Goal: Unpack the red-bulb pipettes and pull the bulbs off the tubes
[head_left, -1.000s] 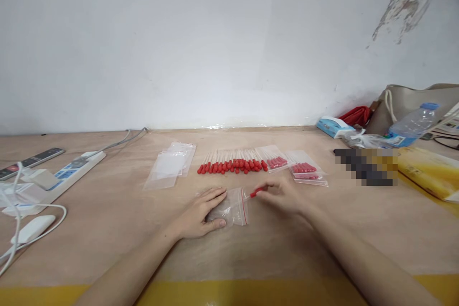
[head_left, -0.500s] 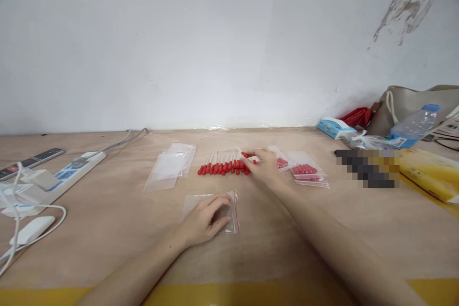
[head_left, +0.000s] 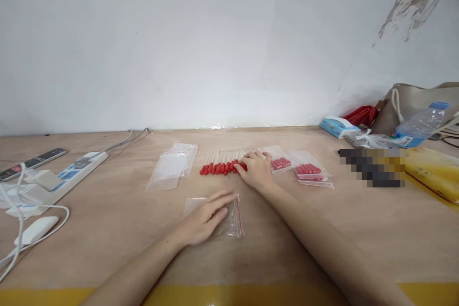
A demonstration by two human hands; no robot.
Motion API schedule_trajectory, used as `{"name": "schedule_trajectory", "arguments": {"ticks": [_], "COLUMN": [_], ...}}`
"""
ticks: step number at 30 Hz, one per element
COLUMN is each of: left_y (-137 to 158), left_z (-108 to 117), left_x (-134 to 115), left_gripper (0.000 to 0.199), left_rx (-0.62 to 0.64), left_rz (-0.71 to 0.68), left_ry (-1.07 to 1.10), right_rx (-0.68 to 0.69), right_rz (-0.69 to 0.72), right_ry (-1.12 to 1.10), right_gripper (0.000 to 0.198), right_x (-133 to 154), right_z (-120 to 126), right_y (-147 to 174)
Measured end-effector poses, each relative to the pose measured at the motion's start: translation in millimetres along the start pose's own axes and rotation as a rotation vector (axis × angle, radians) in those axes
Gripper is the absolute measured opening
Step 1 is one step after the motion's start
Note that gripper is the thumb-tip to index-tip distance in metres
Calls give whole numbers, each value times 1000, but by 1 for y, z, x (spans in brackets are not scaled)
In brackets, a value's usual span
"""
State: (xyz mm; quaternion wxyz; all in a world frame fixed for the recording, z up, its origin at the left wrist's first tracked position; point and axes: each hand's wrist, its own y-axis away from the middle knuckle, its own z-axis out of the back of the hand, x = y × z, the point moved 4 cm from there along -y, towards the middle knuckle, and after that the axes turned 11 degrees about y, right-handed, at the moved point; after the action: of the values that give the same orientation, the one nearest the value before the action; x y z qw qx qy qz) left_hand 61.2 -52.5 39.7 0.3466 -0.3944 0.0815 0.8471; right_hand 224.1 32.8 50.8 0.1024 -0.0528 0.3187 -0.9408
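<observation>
My left hand [head_left: 203, 220] lies on a clear zip bag [head_left: 234, 217] with a red seal line, its fingers stretched out and nothing gripped. Beyond it is a row of thin pale sticks with red bulb-like ends [head_left: 217, 168]. At the row's right end my right hand [head_left: 256, 168] has its fingers curled round some of the red-ended sticks; how many is hidden. Just right of that hand, two flat groups of zip bags hold red-ended sticks: one bag [head_left: 280, 163] nearer and a stack [head_left: 309, 170] farther right. Several bags without visible contents [head_left: 168, 167] lie to the left.
A white power strip [head_left: 77, 174], cables, a white charger [head_left: 36, 230] and a remote control [head_left: 34, 163] occupy the left. Along the right are a blue tissue pack [head_left: 339, 126], a plastic bottle [head_left: 423, 126], a yellow pack [head_left: 432, 172] and a blurred-out dark object [head_left: 369, 167].
My right hand has come down onto the row and shifted slightly left, its fingers more curled. My left hand has straightened and flattened its fingers on the zip bag.
</observation>
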Motion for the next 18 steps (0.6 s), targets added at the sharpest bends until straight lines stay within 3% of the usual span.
{"name": "schedule_trajectory", "arguments": {"ticks": [4,7,10,15,18], "left_y": [1,4,5,3,7], "left_z": [26,34,32,29,56], "left_x": [19,38,47,46,62], "left_gripper": [24,28,36,28,30], "left_rx": [-193,-204,-175,-148,-385], "left_rz": [156,294,376,315,292], "left_ry": [23,2,17,49,133], "right_rx": [11,58,226,421,441], "right_rz": [-87,-303,-516,-638,-688], "right_ry": [52,205,327,240,157], "right_gripper": [25,27,44,58,52], "right_x": [-41,-90,-132,-160,-164], "right_z": [9,12,8,-5,-9], "right_y": [15,23,28,29,29]}}
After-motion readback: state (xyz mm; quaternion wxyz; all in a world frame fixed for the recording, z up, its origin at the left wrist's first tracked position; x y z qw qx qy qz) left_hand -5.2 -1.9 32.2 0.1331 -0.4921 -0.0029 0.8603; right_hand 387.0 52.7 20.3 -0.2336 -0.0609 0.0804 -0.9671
